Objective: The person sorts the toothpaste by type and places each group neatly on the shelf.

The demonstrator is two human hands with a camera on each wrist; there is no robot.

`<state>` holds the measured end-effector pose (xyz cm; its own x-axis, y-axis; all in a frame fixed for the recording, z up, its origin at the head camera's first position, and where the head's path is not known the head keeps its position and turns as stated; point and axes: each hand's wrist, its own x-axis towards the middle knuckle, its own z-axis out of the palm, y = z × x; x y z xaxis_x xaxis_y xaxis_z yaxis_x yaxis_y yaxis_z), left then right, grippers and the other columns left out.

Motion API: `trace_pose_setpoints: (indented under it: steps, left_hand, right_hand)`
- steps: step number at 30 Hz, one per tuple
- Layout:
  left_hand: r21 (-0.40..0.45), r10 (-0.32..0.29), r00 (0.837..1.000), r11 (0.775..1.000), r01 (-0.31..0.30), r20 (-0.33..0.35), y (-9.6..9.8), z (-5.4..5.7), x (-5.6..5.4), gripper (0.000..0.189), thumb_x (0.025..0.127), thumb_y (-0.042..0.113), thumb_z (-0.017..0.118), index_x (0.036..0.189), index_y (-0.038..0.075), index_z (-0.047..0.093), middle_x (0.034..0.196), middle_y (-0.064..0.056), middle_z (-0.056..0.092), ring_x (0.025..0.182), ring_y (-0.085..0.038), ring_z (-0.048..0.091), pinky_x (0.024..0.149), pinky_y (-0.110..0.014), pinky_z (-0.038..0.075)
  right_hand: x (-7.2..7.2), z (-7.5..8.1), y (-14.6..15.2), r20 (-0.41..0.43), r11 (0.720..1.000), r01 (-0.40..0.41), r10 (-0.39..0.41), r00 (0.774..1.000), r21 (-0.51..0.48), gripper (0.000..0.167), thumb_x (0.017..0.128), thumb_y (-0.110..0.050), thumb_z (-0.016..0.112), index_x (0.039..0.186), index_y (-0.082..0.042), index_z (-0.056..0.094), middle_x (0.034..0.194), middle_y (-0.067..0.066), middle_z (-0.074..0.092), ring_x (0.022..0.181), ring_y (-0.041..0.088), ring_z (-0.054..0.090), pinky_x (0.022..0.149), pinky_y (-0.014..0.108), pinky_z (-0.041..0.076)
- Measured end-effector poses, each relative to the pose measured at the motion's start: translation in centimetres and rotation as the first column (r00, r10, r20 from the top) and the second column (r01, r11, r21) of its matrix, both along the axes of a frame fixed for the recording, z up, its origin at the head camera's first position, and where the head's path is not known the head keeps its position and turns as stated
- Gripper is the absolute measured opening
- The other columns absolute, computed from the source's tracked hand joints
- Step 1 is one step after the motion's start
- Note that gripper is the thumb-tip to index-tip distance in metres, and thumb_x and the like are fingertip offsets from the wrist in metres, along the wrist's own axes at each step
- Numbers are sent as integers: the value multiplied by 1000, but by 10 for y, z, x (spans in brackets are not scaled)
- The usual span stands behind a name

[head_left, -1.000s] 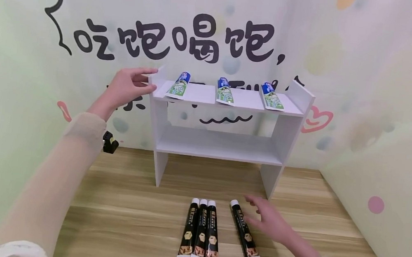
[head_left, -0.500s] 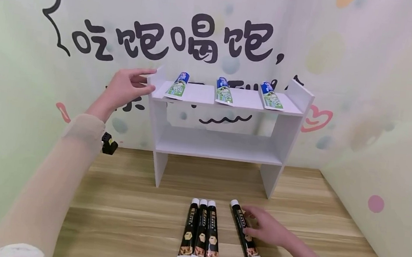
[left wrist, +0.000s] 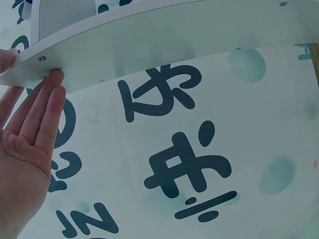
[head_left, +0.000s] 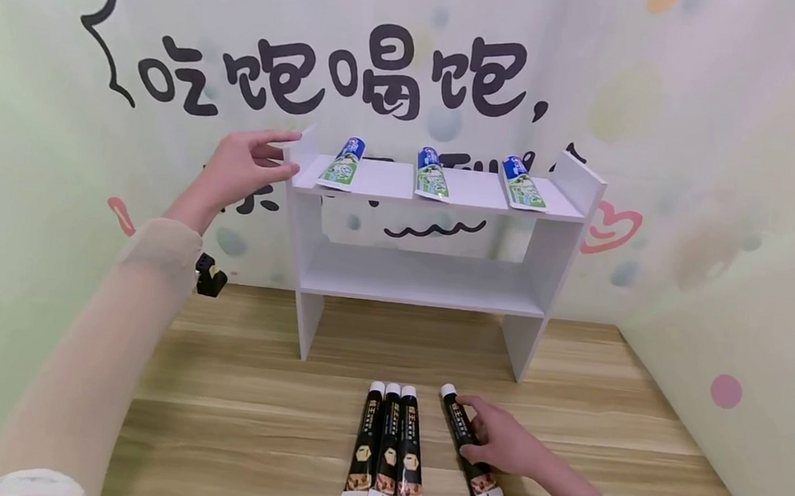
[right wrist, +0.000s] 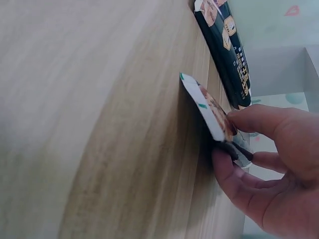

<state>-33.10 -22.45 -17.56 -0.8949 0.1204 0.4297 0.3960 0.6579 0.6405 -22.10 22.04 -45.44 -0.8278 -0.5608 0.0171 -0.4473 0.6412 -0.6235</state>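
My right hand (head_left: pixel 504 440) pinches a black toothpaste tube (head_left: pixel 460 422) with a white cap, thumb on one side and fingers on the other. In the right wrist view, that tube's white crimped end (right wrist: pixel 203 107) tilts up from the wood. Left of it, three matching black toothpaste tubes (head_left: pixel 389 447) lie side by side, caps away from me. My left hand (head_left: pixel 247 166) holds the left side panel of a white two-tier shelf (head_left: pixel 423 278). In the left wrist view, fingertips (left wrist: pixel 57 77) touch the panel's outer face. Three blue-and-green toothpaste tubes (head_left: pixel 432 173) lie spaced along the top tier.
The shelf stands on a wood-grain table (head_left: pixel 245 409), close to a back wall (head_left: pixel 420 11) with large black lettering. Side walls close in on left and right. A small black object (head_left: pixel 211 276) shows beside the left sleeve.
My right hand has come in from the right onto the single black toothpaste tube and closed its fingers on it. The tube's cap end has shifted slightly left. My left hand stays put.
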Motion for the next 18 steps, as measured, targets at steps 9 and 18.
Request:
trace_pose_setpoints:
  steps: [9, 18]
  left_hand:
    - [10, -9, 1000, 1000, 9, -10, 0, -2, -2, 54, 91, 30, 70, 142, 24, 55, 133, -19, 63, 118, -31, 65, 100, -40, 55]
    - [18, -8, 1000, 1000, 8, -10, -2, -2, -3, 55, 91, 29, 71, 143, 21, 54, 134, -18, 63, 119, -31, 65, 101, -44, 54]
  right_hand:
    - [-4, 10, -5, 81, 1000, -12, 10, 997, 20, 78, 81, -12, 77, 147, 5, 38, 70, -1, 66, 59, 1, 55, 54, 21, 48]
    - [-6, 10, -1, 412, 974, 54, 42, 910, -220, 78, 90, -8, 70, 155, -5, 27, 72, 3, 63, 54, 12, 50, 51, 24, 47]
